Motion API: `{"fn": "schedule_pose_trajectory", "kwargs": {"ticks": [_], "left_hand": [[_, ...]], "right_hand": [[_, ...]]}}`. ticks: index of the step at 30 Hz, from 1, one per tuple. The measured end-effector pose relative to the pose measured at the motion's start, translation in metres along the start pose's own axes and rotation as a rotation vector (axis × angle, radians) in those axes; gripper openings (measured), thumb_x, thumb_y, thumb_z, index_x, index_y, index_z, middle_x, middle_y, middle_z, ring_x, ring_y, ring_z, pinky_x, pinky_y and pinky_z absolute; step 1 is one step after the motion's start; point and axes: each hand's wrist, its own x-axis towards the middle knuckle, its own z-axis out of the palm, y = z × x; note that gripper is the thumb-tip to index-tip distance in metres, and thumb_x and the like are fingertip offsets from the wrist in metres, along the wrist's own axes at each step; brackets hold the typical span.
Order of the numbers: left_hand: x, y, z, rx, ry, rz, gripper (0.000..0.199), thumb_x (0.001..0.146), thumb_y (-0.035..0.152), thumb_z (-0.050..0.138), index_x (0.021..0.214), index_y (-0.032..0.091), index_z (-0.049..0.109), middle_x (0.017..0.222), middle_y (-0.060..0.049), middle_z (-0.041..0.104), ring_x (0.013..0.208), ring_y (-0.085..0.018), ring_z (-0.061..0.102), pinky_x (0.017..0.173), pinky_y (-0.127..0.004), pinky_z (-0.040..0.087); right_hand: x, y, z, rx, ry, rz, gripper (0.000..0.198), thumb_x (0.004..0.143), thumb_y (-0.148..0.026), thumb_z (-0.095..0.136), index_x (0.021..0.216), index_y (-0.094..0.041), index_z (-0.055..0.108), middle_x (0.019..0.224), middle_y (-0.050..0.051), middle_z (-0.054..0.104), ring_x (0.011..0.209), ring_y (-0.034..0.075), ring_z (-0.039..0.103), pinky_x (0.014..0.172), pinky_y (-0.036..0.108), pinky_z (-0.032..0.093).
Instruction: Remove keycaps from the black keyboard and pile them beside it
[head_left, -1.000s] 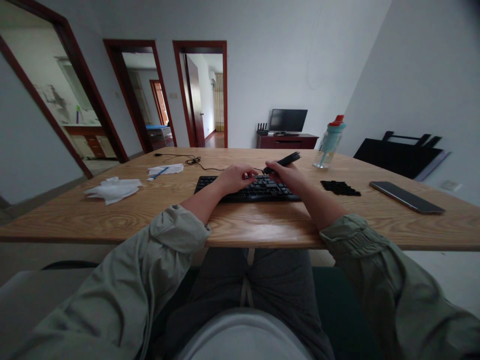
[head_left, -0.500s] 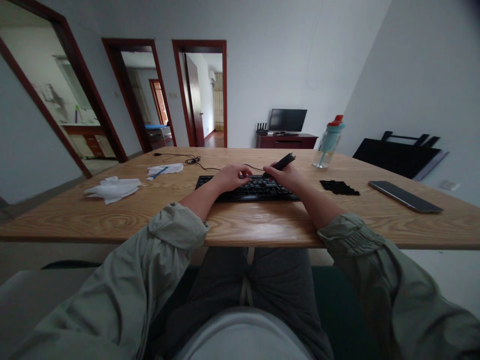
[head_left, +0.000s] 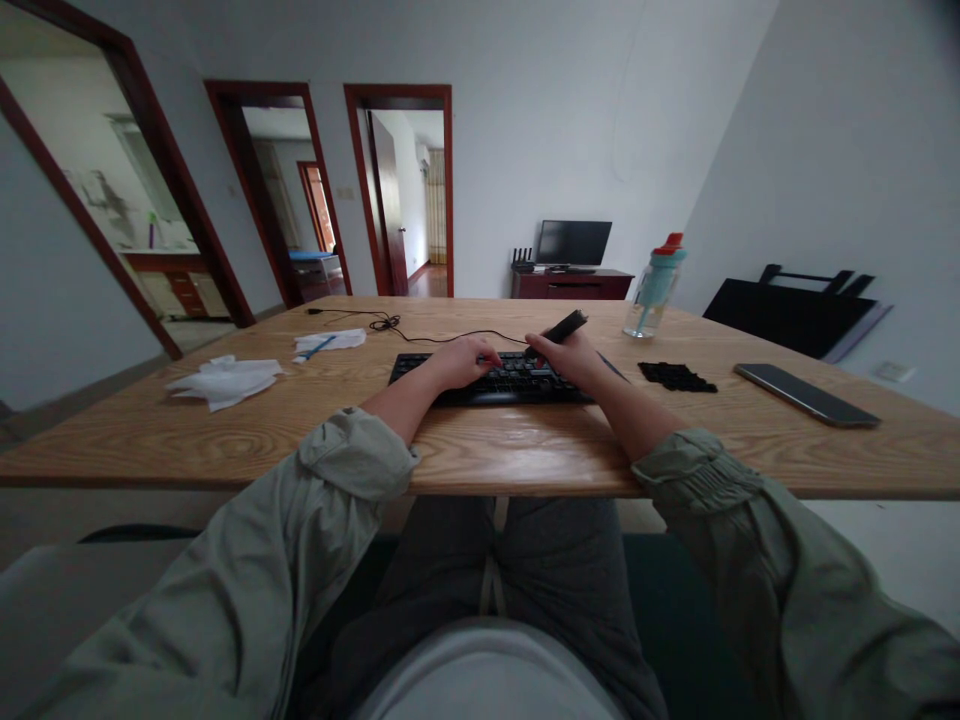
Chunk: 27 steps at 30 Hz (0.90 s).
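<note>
A black keyboard point(head_left: 510, 390) lies on the wooden table in front of me. My left hand point(head_left: 461, 363) rests over its left half, fingers curled down and thumb close to them. What they may pinch is too small to make out. My right hand point(head_left: 566, 355) is closed round a thick black stick-like tool point(head_left: 564, 327), held slanted over the right half of the keys. Its upper end points up and to the right; the lower end is hidden by my fingers. To the right of that hand lies a flat pile of small black pieces, apparently keycaps point(head_left: 677, 377).
A phone point(head_left: 806, 394) lies at the right, and a water bottle point(head_left: 654, 288) with a red lid stands behind the black pile. Crumpled white tissues point(head_left: 225, 382) and a blue-and-white brush-like stick point(head_left: 319, 347) are on the left. A black cable point(head_left: 386, 322) runs along the back.
My left thumb and fingers have shifted slightly down and left over the keys. The black tool in my right hand has tipped a little lower. The other things stay where they were.
</note>
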Motion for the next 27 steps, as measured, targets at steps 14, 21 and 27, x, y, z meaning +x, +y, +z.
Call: {"fn": "schedule_pose_trajectory", "kwargs": {"ticks": [14, 21, 27], "left_hand": [[0.004, -0.007, 0.014, -0.003, -0.024, 0.089, 0.031, 0.086, 0.012, 0.053, 0.103, 0.022, 0.077, 0.108, -0.005, 0.067, 0.091, -0.015, 0.063, 0.089, -0.027, 0.049], [0.004, -0.006, 0.015, -0.011, -0.027, 0.105, 0.028, 0.086, 0.015, 0.056, 0.103, 0.022, 0.077, 0.104, -0.005, 0.066, 0.093, -0.016, 0.062, 0.091, -0.027, 0.048], [0.004, -0.005, 0.017, -0.007, -0.012, 0.125, 0.022, 0.088, 0.022, 0.059, 0.101, 0.021, 0.077, 0.102, -0.005, 0.067, 0.094, -0.016, 0.062, 0.091, -0.027, 0.048]], "right_hand": [[0.001, 0.002, 0.003, -0.073, 0.001, -0.123, 0.034, 0.086, -0.049, 0.057, 0.070, -0.019, 0.065, 0.065, 0.005, 0.066, 0.066, 0.021, 0.061, 0.068, 0.033, 0.046], [-0.001, -0.004, -0.001, -0.131, -0.027, -0.141, 0.031, 0.086, -0.047, 0.057, 0.070, -0.021, 0.062, 0.065, 0.004, 0.066, 0.066, 0.020, 0.060, 0.066, 0.032, 0.045], [-0.010, -0.005, -0.004, -0.159, -0.027, -0.113, 0.031, 0.087, -0.045, 0.056, 0.068, -0.021, 0.059, 0.066, 0.004, 0.065, 0.066, 0.019, 0.058, 0.067, 0.031, 0.044]]}}
